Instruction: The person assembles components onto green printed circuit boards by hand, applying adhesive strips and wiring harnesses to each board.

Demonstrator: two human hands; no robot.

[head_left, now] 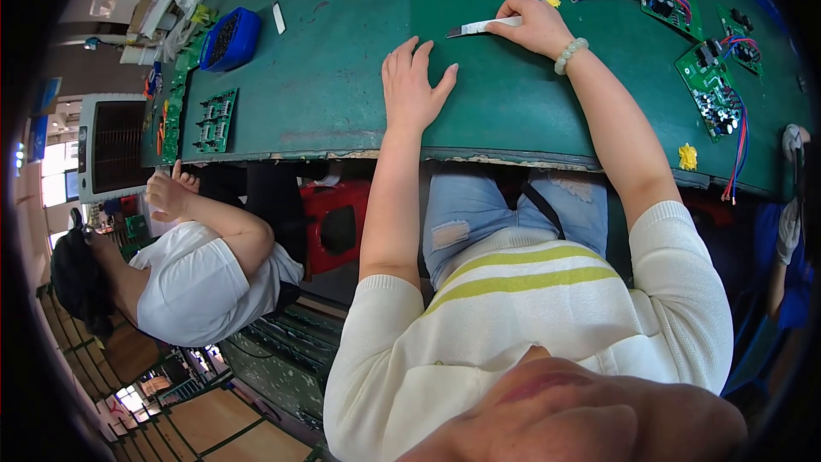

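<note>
My right hand (537, 27) is closed round a slim white-handled tool (489, 27) with a greyish middle and a dark, flat tip. It looks like a small brush, but its exact kind is too small to tell. The tip points left, close over the green tabletop (342, 77). To the left of it, my left hand (412, 84) lies palm down on the mat, fingers spread, with nothing in it. A small yellow lump (553, 2) sits just beyond my right hand.
At right lie several green circuit boards (711, 90) with red and blue wires, and a yellow scrap (688, 156) near the front edge. At left are a blue bin (231, 38) of small dark parts, a white strip (279, 18) and more boards (214, 121). A co-worker (205, 282) sits at left.
</note>
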